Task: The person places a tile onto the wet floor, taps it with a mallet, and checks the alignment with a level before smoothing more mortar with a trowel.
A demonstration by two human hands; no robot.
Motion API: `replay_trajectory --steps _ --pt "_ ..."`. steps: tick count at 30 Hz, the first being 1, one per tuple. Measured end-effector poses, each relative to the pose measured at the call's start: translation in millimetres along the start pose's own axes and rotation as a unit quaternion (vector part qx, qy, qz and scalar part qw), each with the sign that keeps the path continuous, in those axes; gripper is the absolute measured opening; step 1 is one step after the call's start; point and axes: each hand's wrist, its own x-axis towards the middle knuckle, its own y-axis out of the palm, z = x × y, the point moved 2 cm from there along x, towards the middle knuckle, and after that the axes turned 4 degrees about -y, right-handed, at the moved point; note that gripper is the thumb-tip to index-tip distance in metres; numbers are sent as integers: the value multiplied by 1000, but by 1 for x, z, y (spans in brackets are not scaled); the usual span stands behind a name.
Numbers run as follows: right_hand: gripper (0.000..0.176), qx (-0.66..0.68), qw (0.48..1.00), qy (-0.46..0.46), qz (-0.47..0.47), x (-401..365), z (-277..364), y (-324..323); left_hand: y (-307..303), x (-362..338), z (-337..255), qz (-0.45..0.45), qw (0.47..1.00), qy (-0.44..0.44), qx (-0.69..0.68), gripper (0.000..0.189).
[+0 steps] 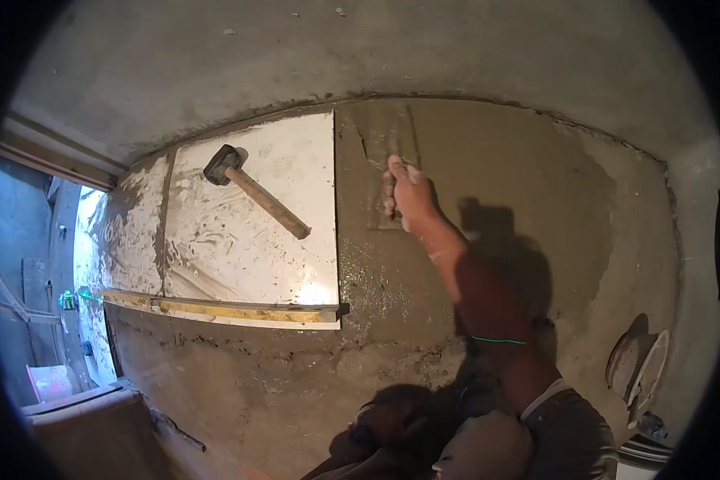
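Observation:
My right hand (410,194) reaches up from the lower right and is closed around the handle of a flat plastering trowel (409,132). The trowel's long rectangular blade lies on wet grey mortar (496,148), just right of a large pale tile (296,160). On that tile rests a mallet (268,206) with a dark head and a wooden handle, its handle slanting toward the lower right. A long yellow level or straightedge (224,310) lies along the tile's near edge. My left hand is not visible.
More smeared tile (132,224) continues left toward a bright doorway, where a small device (68,300) glows green. Walls (360,48) border the floor at the back and right. A pale round container (652,372) is at the right. A brown box-like object (92,436) stands lower left.

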Motion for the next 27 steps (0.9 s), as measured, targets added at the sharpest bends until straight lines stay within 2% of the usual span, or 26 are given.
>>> replay_trajectory --steps 1,7,10,12,15,19,21,27 --pt "38 -16 999 -7 -40 0 1 -4 0 0 1 -2 1000 0 -1 40" --pt "38 -27 999 -1 -25 -3 -8 4 6 0 6 40 999 -13 -18 44" --pt "39 -36 999 12 -11 5 -15 17 7 -1 8 26 999 19 16 46" --pt "41 -50 999 14 -10 13 -20 25 5 -2 3 41 998 -40 35 43" --pt "41 -59 998 3 -10 22 -17 37 9 -1 10 8 1000 11 22 42" --pt "39 -67 998 0 -10 23 -12 47 5 -1 6 33 999 -9 17 42" --pt "39 -57 998 4 -15 22 -14 47 3 0 2 3 1000 0 24 43" --pt "42 -44 997 -23 -65 2 -26 28 0 2 0 -7 1000 0 25 41"
